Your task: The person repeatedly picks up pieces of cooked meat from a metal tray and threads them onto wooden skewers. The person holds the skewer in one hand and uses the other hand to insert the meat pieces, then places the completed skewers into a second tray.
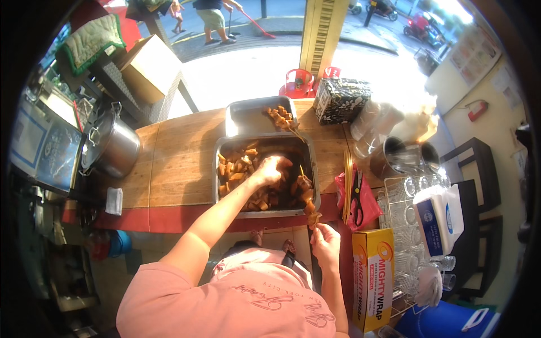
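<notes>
In front of me a deep metal tray [216, 173] holds many chunks of brown marinated meat [232, 177] in dark liquid. My left hand [272, 170] reaches down into it among the chunks; the fingertips are blurred, so a grip on a piece cannot be made out. Between the fingers of my right hand [326, 240] is the near end of a skewer of meat [307, 195], whose bare wooden tip points away from me over the tray's right side. Behind, a shallower metal tray [245, 120] carries several loaded skewers [281, 117] at its right.
To the right lie bamboo skewers [347, 186], black-handled scissors [358, 198] on a pink plastic bag [372, 207], an aluminium foil box [373, 279] and a rack of glasses [408, 236]. A steel pot [120, 148] stands left. Beyond the table a person [213, 19] holds a broom.
</notes>
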`<state>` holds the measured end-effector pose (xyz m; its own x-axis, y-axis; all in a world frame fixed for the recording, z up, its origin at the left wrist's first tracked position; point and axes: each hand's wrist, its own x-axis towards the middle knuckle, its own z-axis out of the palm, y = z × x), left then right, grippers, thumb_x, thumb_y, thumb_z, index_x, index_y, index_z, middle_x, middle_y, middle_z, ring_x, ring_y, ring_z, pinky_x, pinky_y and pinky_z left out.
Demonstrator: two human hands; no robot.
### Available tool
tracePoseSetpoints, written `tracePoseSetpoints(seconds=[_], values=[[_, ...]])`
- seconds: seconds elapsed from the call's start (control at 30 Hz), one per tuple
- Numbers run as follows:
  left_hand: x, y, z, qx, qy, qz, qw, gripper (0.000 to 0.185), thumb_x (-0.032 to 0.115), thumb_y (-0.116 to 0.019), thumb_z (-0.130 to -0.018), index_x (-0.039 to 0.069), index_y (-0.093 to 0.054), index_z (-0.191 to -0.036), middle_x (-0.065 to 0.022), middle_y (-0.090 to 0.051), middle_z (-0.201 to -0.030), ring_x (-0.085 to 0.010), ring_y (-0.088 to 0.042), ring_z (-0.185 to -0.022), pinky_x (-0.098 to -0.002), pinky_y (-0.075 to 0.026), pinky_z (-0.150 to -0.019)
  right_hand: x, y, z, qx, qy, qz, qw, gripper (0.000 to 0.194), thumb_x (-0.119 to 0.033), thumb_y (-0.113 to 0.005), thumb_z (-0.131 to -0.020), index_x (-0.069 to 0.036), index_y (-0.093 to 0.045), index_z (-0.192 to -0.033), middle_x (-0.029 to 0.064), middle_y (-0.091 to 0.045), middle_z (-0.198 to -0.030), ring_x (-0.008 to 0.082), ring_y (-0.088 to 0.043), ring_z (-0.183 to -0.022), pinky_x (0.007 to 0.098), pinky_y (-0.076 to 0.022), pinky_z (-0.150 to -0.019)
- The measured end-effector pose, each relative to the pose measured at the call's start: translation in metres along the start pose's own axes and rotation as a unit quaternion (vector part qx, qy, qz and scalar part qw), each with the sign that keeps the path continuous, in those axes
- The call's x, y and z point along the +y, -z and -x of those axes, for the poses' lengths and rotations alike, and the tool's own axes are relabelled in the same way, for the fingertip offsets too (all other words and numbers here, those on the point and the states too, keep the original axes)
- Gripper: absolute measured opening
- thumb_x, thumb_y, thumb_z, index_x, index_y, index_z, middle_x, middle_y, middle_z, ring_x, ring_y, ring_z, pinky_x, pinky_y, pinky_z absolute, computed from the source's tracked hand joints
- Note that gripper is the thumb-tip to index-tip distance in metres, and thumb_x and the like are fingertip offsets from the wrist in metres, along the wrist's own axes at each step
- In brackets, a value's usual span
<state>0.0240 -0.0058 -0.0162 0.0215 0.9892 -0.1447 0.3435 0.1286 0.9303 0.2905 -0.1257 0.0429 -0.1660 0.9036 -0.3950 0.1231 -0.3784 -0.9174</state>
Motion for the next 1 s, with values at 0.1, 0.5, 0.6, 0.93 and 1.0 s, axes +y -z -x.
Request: tracePoseSetpoints(seconds=[0.1,0.5,0.6,0.93,1.0], values=[[0.004,-0.008,0.001,0.015,-0.099,-0.179,0.979,0.038,-0.011,-0.053,-0.073,0.003,-0.066,-0.106,-0.0128,-0.066,-0.096,-0.0187,-0.066,-0.087,-0.0309,-0.054,-0.075,0.005,0.001,-0.001,0.004,0.003,-0.004,1.000,0.012,-0.006,-0.055,-0.093,0.002,-0.064,-0.097,-0.0025,-0.054,-0.064,0.0021,-0.045,-0.053,0.0187,-0.0348,-0.046],[0.002,-0.042,0.023,-0.009,-0.213,-0.300,0.930,0.031,0.001,-0.065,-0.072,0.004,-0.066,-0.103,-0.0129,-0.064,-0.102,-0.0305,-0.060,-0.101,-0.0383,-0.050,-0.087,0.015,0.008,-0.008,0.018,0.007,-0.005,1.000,0.012,-0.012,-0.056,-0.094,-0.003,-0.063,-0.097,-0.0020,-0.052,-0.060,0.0026,-0.039,-0.043,0.0188,-0.0284,-0.038],[-0.009,-0.019,0.007,0.108,-0.113,-0.299,0.941,0.028,0.005,-0.068,-0.074,0.004,-0.067,-0.101,-0.0128,-0.065,-0.101,-0.0303,-0.060,-0.103,-0.0379,-0.049,-0.089,0.014,0.011,-0.005,0.024,-0.016,-0.013,0.999,0.012,-0.008,-0.057,-0.093,0.000,-0.065,-0.096,-0.0026,-0.054,-0.062,0.0019,-0.044,-0.051,0.0186,-0.0326,-0.045],[-0.021,-0.004,-0.022,0.014,-0.010,-0.288,0.958,0.041,0.014,-0.073,-0.070,0.005,-0.064,-0.108,-0.0181,-0.063,-0.104,-0.0347,-0.059,-0.104,-0.0405,-0.048,-0.088,0.022,0.008,-0.012,0.011,0.022,0.000,1.000,0.011,-0.013,-0.056,-0.094,-0.004,-0.062,-0.097,-0.0022,-0.050,-0.059,0.0029,-0.036,-0.039,0.0190,-0.0254,-0.034],[-0.018,-0.008,-0.021,-0.006,0.012,-0.321,0.947,0.030,0.007,-0.068,-0.071,0.003,-0.066,-0.101,-0.0170,-0.067,-0.098,-0.0322,-0.063,-0.098,-0.0381,-0.050,-0.085,0.022,0.008,-0.013,0.007,0.025,0.009,1.000,0.011,-0.012,-0.055,-0.094,-0.004,-0.063,-0.097,-0.0021,-0.051,-0.059,0.0030,-0.036,-0.039,0.0191,-0.0256,-0.034]])
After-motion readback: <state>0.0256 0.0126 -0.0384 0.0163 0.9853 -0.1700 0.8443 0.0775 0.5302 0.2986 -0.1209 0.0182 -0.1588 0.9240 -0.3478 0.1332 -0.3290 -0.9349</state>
